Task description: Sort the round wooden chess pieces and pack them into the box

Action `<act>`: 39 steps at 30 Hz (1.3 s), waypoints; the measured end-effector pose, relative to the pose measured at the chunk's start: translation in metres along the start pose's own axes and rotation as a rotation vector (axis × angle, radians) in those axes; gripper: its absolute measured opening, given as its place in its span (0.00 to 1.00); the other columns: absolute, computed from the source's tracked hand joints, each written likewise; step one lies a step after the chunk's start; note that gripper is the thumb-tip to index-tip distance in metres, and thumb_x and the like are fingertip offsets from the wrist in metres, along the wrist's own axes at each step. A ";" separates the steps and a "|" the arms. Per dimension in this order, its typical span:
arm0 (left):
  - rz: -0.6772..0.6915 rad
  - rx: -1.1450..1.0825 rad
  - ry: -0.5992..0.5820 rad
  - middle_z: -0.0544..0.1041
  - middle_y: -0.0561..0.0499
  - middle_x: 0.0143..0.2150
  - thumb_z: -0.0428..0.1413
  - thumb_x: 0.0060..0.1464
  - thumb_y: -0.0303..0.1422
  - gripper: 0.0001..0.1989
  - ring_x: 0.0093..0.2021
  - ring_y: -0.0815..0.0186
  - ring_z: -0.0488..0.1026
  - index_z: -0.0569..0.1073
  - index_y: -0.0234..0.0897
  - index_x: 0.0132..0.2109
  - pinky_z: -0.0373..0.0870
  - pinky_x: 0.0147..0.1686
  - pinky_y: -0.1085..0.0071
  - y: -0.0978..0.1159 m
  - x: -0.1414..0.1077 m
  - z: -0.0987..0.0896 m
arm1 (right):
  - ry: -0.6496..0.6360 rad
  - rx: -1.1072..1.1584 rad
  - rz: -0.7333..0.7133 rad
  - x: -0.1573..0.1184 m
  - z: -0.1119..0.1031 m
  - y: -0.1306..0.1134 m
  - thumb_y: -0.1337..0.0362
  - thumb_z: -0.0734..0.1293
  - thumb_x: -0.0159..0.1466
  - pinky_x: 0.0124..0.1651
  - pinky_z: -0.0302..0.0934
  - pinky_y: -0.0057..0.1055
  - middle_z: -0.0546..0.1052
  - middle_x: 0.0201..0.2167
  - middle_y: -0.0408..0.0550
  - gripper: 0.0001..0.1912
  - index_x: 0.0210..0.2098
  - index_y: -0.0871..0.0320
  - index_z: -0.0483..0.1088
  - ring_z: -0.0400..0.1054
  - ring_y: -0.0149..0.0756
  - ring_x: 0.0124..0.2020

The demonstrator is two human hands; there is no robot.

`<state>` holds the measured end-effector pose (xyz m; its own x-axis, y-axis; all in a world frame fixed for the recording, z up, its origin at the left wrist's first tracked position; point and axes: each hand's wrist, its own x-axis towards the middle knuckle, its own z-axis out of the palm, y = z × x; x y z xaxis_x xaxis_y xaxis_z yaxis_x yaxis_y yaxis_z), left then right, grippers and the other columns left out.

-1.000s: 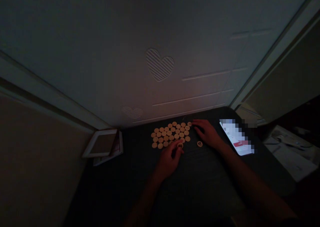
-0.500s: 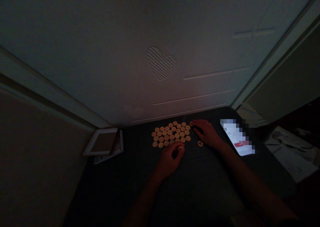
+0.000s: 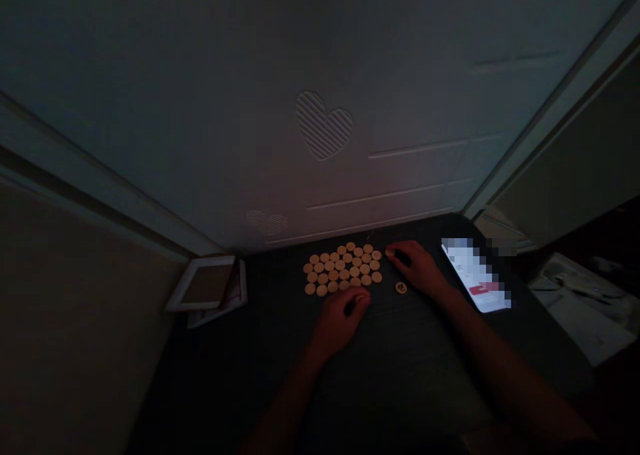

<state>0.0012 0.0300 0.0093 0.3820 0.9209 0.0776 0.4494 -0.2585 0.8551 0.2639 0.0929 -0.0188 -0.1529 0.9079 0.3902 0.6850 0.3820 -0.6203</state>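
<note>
Several round, pale wooden discs (image 3: 340, 265) lie in close rows on the dark table, most showing plain faces. My left hand (image 3: 341, 318) is closed in front of the nearest row, its thumb and fingertips pinching a disc (image 3: 359, 298) that shows only in part. Right of the rows, my right hand (image 3: 416, 266) grips another disc (image 3: 390, 252) between thumb and fingers at its left side. Below that hand lies a single disc (image 3: 401, 287) with a dark mark on its face, touched by neither hand.
A lit phone (image 3: 474, 278) rests at the right of the table (image 3: 390, 361). Framed, card-like flat items (image 3: 207, 285) are stacked at the left edge. A pale panel with embossed hearts (image 3: 324, 127) stands behind the table. Papers (image 3: 590, 301) lie beyond its right edge.
My right hand has drawn slightly right, and its thumb has closed on the disc at its fingertips. The left hand stays nearly in place with its disc.
</note>
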 end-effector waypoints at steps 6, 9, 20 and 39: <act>-0.011 -0.009 0.004 0.82 0.50 0.45 0.53 0.66 0.41 0.13 0.39 0.64 0.78 0.78 0.43 0.51 0.75 0.43 0.66 0.000 -0.001 -0.001 | 0.017 0.078 0.029 0.000 -0.003 -0.005 0.55 0.64 0.70 0.52 0.69 0.44 0.79 0.46 0.51 0.14 0.50 0.51 0.74 0.73 0.43 0.47; -0.016 -0.020 0.023 0.82 0.50 0.48 0.52 0.67 0.40 0.13 0.41 0.64 0.79 0.77 0.43 0.52 0.75 0.44 0.66 0.001 -0.001 -0.001 | 0.024 0.077 0.035 0.001 -0.005 -0.008 0.54 0.64 0.70 0.50 0.70 0.44 0.78 0.46 0.51 0.15 0.52 0.51 0.74 0.73 0.43 0.45; 0.015 0.012 0.029 0.80 0.48 0.52 0.52 0.66 0.37 0.17 0.41 0.64 0.78 0.73 0.44 0.59 0.74 0.46 0.65 0.003 -0.001 -0.002 | 0.011 0.074 0.047 0.001 -0.007 -0.010 0.53 0.64 0.70 0.49 0.70 0.43 0.78 0.45 0.51 0.14 0.49 0.51 0.75 0.73 0.43 0.44; 0.085 0.132 -0.053 0.82 0.53 0.36 0.51 0.68 0.39 0.13 0.41 0.63 0.78 0.77 0.45 0.53 0.71 0.50 0.62 0.005 -0.001 -0.002 | 0.018 0.092 0.050 0.000 -0.007 -0.011 0.54 0.65 0.70 0.48 0.70 0.41 0.79 0.44 0.51 0.13 0.49 0.51 0.75 0.74 0.42 0.44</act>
<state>0.0015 0.0288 0.0149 0.4637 0.8782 0.1169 0.5144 -0.3743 0.7716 0.2614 0.0876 -0.0069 -0.1067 0.9235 0.3685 0.6228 0.3510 -0.6992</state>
